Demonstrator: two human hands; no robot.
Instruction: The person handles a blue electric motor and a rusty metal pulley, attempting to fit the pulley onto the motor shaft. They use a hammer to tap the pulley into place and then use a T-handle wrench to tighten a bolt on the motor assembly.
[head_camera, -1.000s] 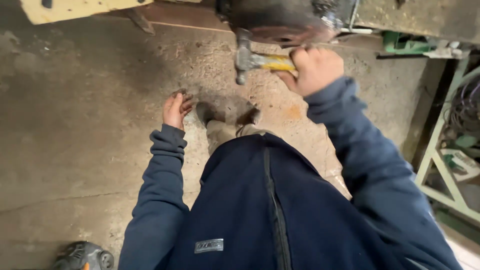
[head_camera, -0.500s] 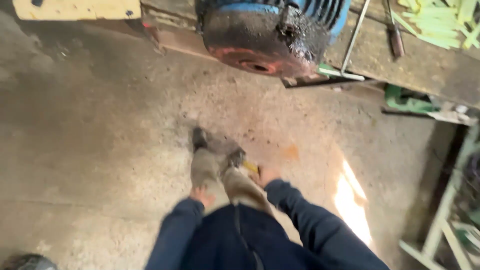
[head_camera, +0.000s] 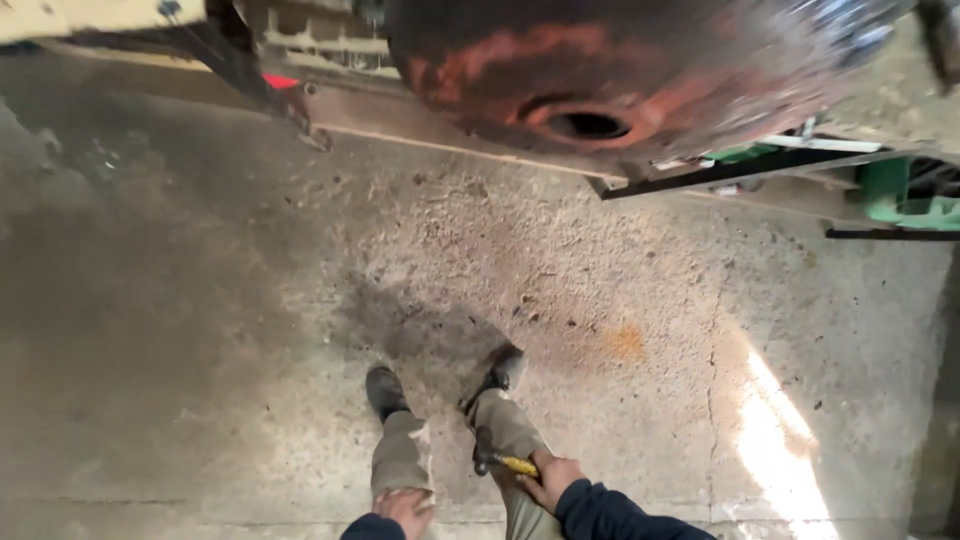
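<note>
Right hand: fingers closed round yellow-handled hammer, low beside right knee; left hand: flat on left thigh, holding nothing; rusty motor housing overhead on worktop; standing pause, hammer carried.

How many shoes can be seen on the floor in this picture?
2. The left shoe stands on the concrete floor above the left hand. The right shoe is slightly ahead, above the right hand, which holds a yellow-handled hammer.

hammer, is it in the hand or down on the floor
In the hand: the right hand grips the yellow-handled hammer beside the person's leg, its head hanging clear of the concrete floor.
</note>
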